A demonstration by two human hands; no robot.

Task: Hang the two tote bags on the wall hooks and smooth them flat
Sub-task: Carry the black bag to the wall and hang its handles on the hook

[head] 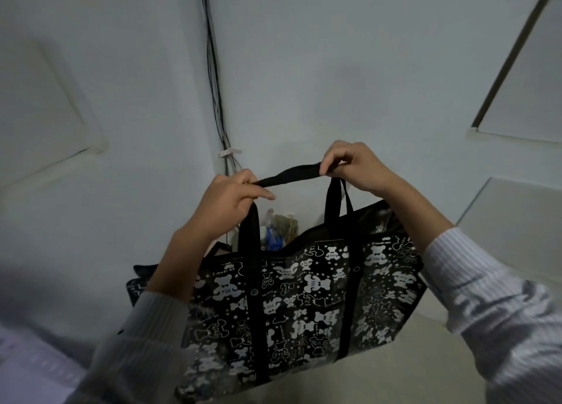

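Pretty early by my read: nothing's hung yet, no hook in my view, and I only see one tote bag [304, 294]. It's up in front of the wall corner, my left hand [226, 201] and right hand [354, 165] both clamped on its black handle [290, 175], pulled taut between them. The bag's glossy black with white bears, mouth sagging open.

"YOU" on tote bag [304, 297] bear prints.

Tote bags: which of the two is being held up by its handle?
The front tote bag, black with white bear prints; the left hand and right hand pinch its black handle. The other bag only peeks out behind the left forearm, untouched.
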